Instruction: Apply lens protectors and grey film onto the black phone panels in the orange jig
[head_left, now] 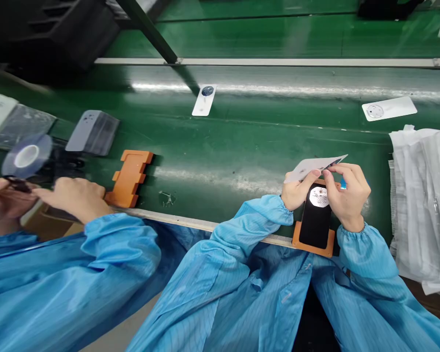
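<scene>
Between both hands is a thin pale card [308, 168] with a dark patch near its right end, raised above an orange fixture [326, 249]. The fingers of my left hand [297, 193] pinch its left and lower edge. My right hand [348, 193] has thumb and forefinger pressed together at the card's right end, beside a small blue tab [343, 183]. In the fixture lies a black phone-shaped panel [314, 225] with a round silvery piece [319, 196] near its top.
At the left, a co-worker's hands [77, 195] hold a small dark item near a tape roll [27, 156]. An orange fixture [128, 178], stacked panels [91, 132], white cards [204, 105] [396, 107] and plastic sleeves [425, 195] lie on the green surface.
</scene>
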`<state>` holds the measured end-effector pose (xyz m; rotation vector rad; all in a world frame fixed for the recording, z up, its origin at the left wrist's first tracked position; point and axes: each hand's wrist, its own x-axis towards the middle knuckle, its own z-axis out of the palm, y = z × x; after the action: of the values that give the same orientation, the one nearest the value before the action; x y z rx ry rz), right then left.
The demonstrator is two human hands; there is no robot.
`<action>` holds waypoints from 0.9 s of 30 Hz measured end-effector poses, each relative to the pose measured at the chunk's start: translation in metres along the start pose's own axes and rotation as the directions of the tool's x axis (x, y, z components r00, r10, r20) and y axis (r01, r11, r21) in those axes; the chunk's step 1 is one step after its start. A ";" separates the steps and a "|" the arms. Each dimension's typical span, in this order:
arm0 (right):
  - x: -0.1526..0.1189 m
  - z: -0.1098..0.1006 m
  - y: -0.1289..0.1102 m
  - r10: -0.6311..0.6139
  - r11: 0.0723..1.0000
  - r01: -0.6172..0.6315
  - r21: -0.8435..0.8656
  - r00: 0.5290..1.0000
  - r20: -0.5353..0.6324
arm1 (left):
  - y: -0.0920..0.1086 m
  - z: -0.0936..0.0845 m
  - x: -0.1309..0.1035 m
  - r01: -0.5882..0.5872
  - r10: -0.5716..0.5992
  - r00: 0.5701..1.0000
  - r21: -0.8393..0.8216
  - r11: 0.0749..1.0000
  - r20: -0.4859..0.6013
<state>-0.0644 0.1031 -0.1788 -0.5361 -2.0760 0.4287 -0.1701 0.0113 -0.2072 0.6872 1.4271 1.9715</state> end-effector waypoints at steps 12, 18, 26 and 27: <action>0.000 -0.002 -0.003 0.033 0.999 -0.033 0.038 0.999 -0.020 | -0.001 -0.002 -0.001 -0.093 0.088 0.994 0.078 0.993 0.066; -0.002 -0.001 -0.003 0.030 0.999 -0.030 0.038 1.000 -0.008 | -0.007 -0.004 0.000 -0.141 0.135 0.989 0.112 0.984 0.058; -0.002 0.001 0.000 0.049 0.998 -0.047 0.047 0.998 -0.045 | -0.001 -0.004 -0.003 -0.417 0.370 0.902 0.230 0.879 0.222; -0.002 0.002 0.000 0.056 0.997 -0.054 0.049 0.997 -0.050 | -0.002 -0.004 -0.004 -0.451 0.398 0.885 0.232 0.862 0.242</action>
<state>-0.0648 0.1023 -0.1810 -0.5711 -2.0011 0.4904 -0.1699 0.0068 -0.2108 1.3874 1.5533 1.9652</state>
